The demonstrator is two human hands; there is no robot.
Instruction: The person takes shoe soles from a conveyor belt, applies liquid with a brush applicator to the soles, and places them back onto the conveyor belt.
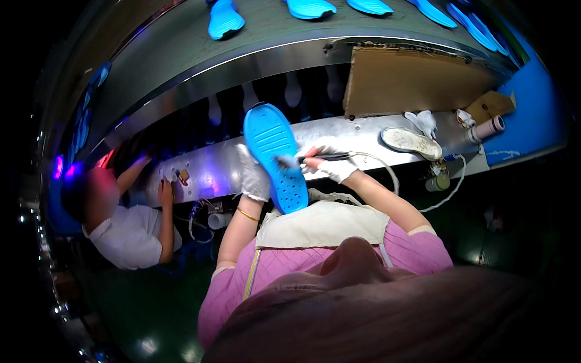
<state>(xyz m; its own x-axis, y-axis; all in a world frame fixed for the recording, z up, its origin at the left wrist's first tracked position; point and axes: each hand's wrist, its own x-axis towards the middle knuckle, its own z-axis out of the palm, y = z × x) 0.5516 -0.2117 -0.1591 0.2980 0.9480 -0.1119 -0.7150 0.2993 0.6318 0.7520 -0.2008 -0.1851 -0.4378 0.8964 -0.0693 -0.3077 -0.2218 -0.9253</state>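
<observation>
Head view: blue sole held and brushed at the steel bench

Your left hand [254, 176], in a white glove, had its fingers wrapped around the edge of a blue shoe sole [276, 156], holding it upright with the patterned underside facing you. Your right hand [331, 164], also gloved, was closed around a thin dark brush [310, 158] whose tip touched the sole's middle. A white cord [387, 172] ran from that tool past your right wrist. Beyond your right fingers, on the steel bench [357, 136], lay a white shoe sole [411, 143], with a cardboard sheet [411, 81] behind it. Well off past your left fingers, another person [130, 230] in a white shirt reached to the bench. More blue soles [225, 19] lay on the conveyor above.
</observation>
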